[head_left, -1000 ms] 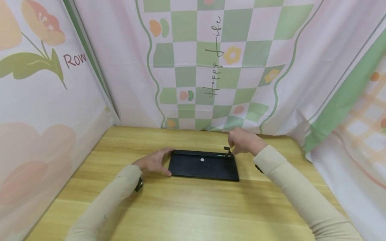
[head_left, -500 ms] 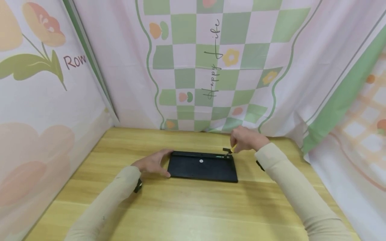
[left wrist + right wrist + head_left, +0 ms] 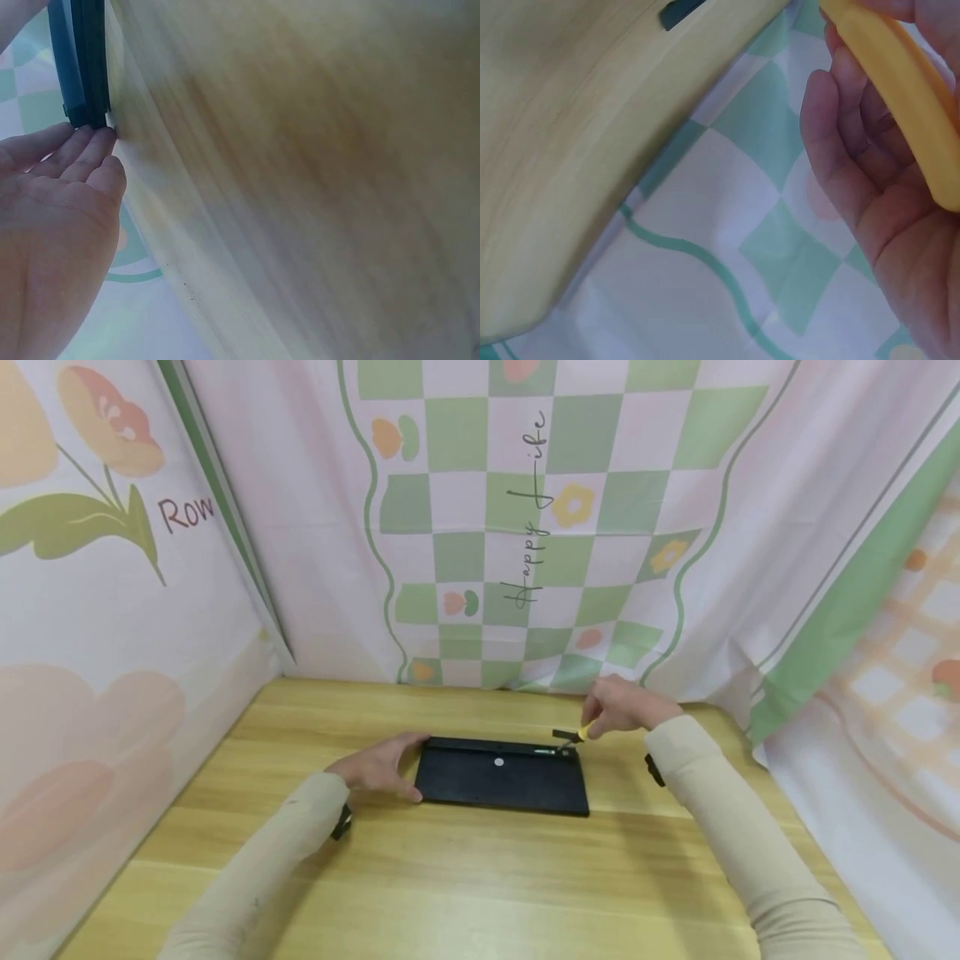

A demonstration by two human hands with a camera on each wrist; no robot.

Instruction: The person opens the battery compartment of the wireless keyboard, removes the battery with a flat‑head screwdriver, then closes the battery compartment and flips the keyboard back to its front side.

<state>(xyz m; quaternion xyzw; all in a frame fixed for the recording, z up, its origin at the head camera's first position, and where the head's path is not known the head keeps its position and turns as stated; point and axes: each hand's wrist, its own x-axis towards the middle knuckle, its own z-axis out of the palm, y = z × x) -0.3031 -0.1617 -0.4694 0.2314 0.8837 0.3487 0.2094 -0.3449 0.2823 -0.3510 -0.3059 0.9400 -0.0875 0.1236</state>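
Observation:
A black keyboard [image 3: 495, 787] lies face down on the wooden table, a round white sticker on its underside. Near its back right corner an open slot [image 3: 545, 752] shows something green inside. My left hand [image 3: 377, 766] holds the keyboard's left end, thumb at the front corner and fingers at the back one; in the left wrist view those fingertips touch the dark end. My right hand [image 3: 624, 703] grips a screwdriver by its yellow handle [image 3: 900, 97]. The thin shaft slants down to the left, its tip at the slot. The inside of the slot is too small to make out.
Just behind the slot lies a small black strip [image 3: 564, 735], like a cover. The wooden table [image 3: 450, 877] ends at a checked curtain [image 3: 465, 556] close behind the right hand. Printed cloth [image 3: 112, 610] hangs at the left, and more cloth [image 3: 892, 693] at the right.
My right hand has shifted slightly to the right and tilted the screwdriver, so its yellow handle and shaft show more. The left hand stays on the keyboard.

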